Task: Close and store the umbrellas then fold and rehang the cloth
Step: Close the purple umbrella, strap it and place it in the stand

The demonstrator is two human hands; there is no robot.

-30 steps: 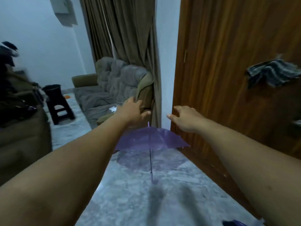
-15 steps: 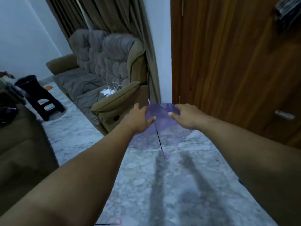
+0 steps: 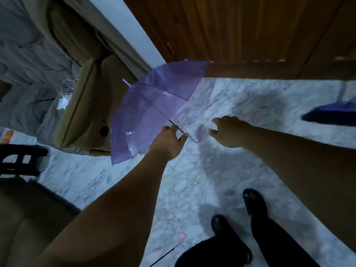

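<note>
**A:** Start at your left. The purple umbrella (image 3: 152,110) is open and tipped on its side, its canopy toward the sofa arm (image 3: 84,105) and its shaft running down to the right. How do you expect it to handle?

**B:** Light, I'd judge: thin translucent plastic over slim ribs. The canopy is soft and probably slick, so it would give you no purchase, and the ribs look easy to bend. The dark shaft and the curved handle (image 3: 196,136) are the stiff parts, so hold it there.

**A:** Where is your left hand (image 3: 169,143)?

**B:** Right on the shaft, just above the hook. Your fingers curl round the thin rod, with the thumb on its near side. The view is blurred here, so I'd call it a light grip rather than a firm one.

**A:** And further right?

**B:** The handle's hook sits between your two hands. Your right hand (image 3: 229,132) is just beside it and apart from it, fingers spread and loosely bent, holding nothing.

**A:** Where does the canopy lie relative to you?

**B:** Ahead and left of both hands, above the marble floor (image 3: 250,105), with its far edge near the wooden door (image 3: 240,31). When you close it, slide the runner along the shaft and keep your fingers off the ribs. A pink handle (image 3: 181,237) of another umbrella lies near your feet.
</note>
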